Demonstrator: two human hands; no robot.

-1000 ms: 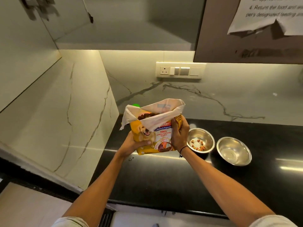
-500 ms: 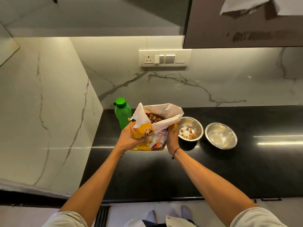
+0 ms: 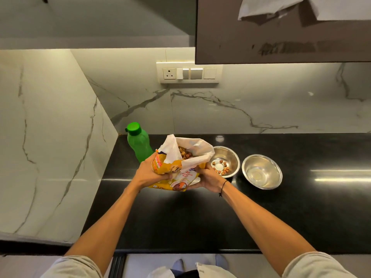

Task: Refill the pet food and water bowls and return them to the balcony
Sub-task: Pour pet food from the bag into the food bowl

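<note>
nearest to me i see both forearms reaching out over the black counter (image 3: 180,221), grey sleeves at the bottom edge. my left hand (image 3: 149,173) is wrapped around the left side of the yellow pet food bag (image 3: 174,171), fingers curled and pressed into the crumpled front, thumb on top. my right hand (image 3: 208,178) cups the bag's lower right side from beneath, fingers closed against it; a thin black cord sits on that wrist. so both hands are clamped on the bag, neither spread.

the bag is held between the two hands, low over the counter; i cannot tell whether its base touches the surface. its white-lined mouth is open and turned up and slightly right, with brown kibble (image 3: 184,153) visible inside.

just right of the bag, touching distance from my right hand, sits the steel food bowl (image 3: 227,160) with a small scatter of kibble around its bottom. beside it, further right and just apart, is the steel water bowl (image 3: 262,171); whether it holds water i cannot tell.

behind the bag on the left stands a green bottle (image 3: 138,142) with its green cap on, upright near the corner. beyond that the marble wall carries a switch panel (image 3: 189,73), and a dark cabinet (image 3: 281,37) hangs above.
</note>
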